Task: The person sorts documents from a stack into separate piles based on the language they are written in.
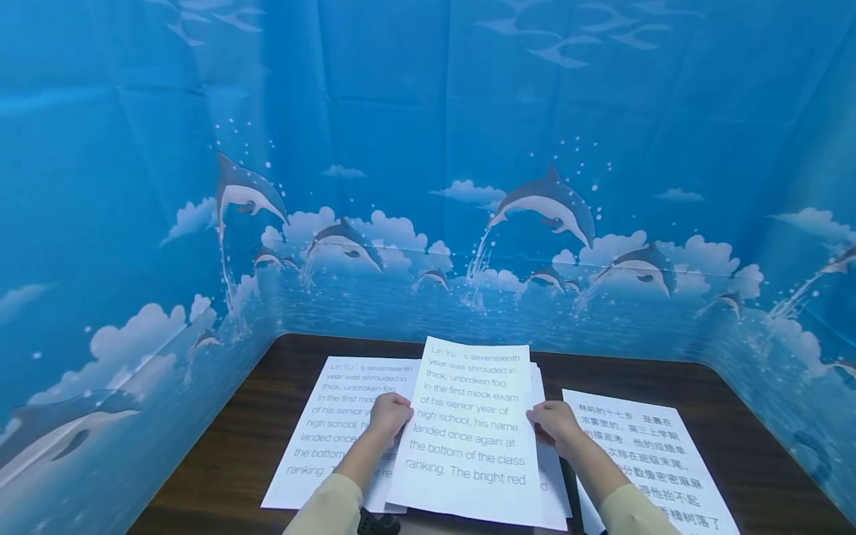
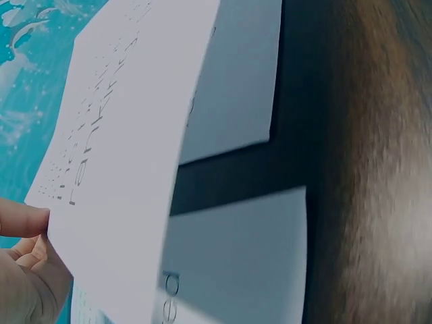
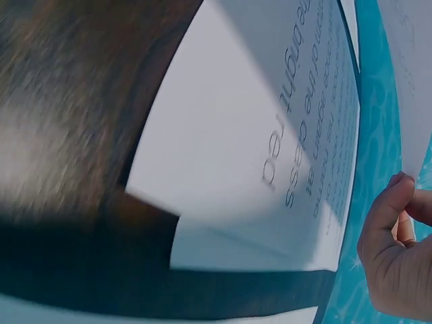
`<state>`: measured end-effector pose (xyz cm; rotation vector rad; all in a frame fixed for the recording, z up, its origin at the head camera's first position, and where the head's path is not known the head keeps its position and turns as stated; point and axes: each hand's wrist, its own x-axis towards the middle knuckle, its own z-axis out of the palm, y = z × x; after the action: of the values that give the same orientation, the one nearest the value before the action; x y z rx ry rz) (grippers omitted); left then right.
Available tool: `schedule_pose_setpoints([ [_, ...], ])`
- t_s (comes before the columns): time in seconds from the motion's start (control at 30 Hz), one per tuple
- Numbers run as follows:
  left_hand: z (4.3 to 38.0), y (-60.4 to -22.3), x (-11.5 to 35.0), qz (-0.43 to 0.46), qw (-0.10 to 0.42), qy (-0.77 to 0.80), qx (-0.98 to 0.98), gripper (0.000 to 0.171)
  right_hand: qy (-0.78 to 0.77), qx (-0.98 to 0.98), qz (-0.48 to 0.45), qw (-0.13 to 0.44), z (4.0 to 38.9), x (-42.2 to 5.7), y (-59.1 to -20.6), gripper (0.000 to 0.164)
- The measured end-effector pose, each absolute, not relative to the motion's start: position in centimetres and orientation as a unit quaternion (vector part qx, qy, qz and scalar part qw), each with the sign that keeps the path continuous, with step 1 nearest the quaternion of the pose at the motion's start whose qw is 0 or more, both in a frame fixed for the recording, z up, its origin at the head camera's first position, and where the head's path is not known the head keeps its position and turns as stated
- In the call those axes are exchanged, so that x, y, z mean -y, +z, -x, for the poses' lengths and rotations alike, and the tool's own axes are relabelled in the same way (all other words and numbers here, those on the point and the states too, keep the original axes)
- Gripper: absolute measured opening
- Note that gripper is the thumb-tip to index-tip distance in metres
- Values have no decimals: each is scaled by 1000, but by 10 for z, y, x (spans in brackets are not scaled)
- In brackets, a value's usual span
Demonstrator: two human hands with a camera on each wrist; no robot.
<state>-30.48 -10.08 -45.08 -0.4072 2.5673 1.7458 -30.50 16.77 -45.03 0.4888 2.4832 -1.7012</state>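
A white sheet of paper point(image 1: 468, 431) printed with large English text is held up, tilted, above the table in the head view. My left hand point(image 1: 390, 417) pinches its left edge between thumb and fingers. At the opposite edge, my right hand point(image 1: 553, 423) pinches it the same way. The left wrist view shows the thumb on the printed face of the sheet point(image 2: 128, 135). In the right wrist view, thumb and fingertips meet at a corner of the raised sheet point(image 3: 408, 88). Under it lie more printed sheets point(image 3: 209, 135), partly covered.
Another English-text sheet point(image 1: 301, 446) lies at the left, partly behind my left arm. A sheet with Chinese characters point(image 1: 675, 461) lies at the right, partly under my right arm. The dark wooden table point(image 1: 221, 453) is enclosed by a blue dolphin-print curtain point(image 1: 401, 148).
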Motion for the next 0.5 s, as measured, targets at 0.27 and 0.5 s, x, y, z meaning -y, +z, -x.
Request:
schedule_pose_setpoints([
  [0.27,302,-447,117,143,-4,550,-823,7,-558,-815,-147,51,305,-151,-446,18],
  [0.5,300,-445,131,146,-11,549,-823,7,-565,-812,-137,51,305,-136,-442,15],
])
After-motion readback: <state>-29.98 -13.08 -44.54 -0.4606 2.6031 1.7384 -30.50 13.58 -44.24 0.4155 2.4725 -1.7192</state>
